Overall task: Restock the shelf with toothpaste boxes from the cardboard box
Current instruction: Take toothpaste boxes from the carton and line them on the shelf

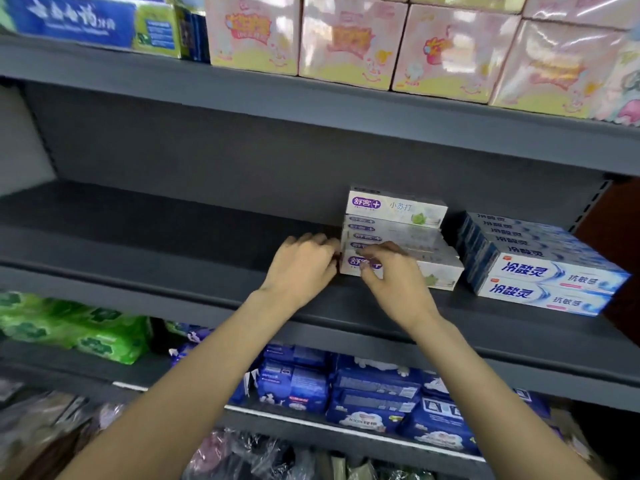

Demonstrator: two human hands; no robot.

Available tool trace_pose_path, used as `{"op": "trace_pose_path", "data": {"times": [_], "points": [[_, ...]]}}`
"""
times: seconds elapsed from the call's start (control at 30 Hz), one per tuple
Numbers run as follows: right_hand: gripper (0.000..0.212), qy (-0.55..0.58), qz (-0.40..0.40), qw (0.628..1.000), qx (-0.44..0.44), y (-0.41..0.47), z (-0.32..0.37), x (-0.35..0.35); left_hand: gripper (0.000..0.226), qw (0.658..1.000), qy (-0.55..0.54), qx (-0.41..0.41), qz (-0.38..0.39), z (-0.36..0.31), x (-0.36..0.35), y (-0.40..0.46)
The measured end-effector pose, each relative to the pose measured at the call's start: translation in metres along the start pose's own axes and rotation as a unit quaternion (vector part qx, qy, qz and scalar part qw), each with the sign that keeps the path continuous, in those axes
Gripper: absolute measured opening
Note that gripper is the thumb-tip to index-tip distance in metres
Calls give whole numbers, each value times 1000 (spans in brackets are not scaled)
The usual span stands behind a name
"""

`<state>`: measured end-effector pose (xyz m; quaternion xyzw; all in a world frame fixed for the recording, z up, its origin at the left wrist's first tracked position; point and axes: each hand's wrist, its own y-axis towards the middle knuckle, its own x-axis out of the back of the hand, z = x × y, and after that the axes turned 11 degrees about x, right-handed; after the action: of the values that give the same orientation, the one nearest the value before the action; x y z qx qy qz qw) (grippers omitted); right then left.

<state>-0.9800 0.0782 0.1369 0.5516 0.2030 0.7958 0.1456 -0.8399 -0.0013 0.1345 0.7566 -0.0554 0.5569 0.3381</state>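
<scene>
Both hands (346, 268) touch glossy rectangular white toothpaste boxes (398, 233) on matte shelf (173, 237).

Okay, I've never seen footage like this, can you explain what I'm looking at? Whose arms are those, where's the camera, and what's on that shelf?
There is no machine here. The single picture comes from a camera worn on a person's head, looking forward and down, so the two bare arms are that person's own. They are stocking a grey shop shelf. The left hand presses against the left end of a stack of white toothpaste boxes with purple logos. The right hand has its fingers curled round the front box of that stack. Neither hand lifts anything. To the right sits a stack of blue and white toothpaste boxes. The cardboard box is not in view.
</scene>
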Motion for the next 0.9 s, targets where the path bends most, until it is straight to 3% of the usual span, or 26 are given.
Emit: {"op": "trace_pose_path", "data": {"times": [0.1,0.2,0.33,0.47,0.7,0.9], "points": [[24,15,18,1000,17,-6,42,-17,25,999,-26,-7,-19,29,12,-31],[21,40,42,998,31,-7,92,-50,22,997,-59,41,4,76,25,-68],[19,58,86,994,34,-7,174,-115,17,985,-103,128,57,169,39,-128],[20,75,130,988,32,-14,274,-190,13,981,-113,156,38,275,59,-193],[21,131,196,971,-29,-41,458,-294,20,961,-39,183,206,444,106,-323],[22,155,276,949,-18,-69,582,-355,24,920,-15,270,284,551,132,-417]]}}
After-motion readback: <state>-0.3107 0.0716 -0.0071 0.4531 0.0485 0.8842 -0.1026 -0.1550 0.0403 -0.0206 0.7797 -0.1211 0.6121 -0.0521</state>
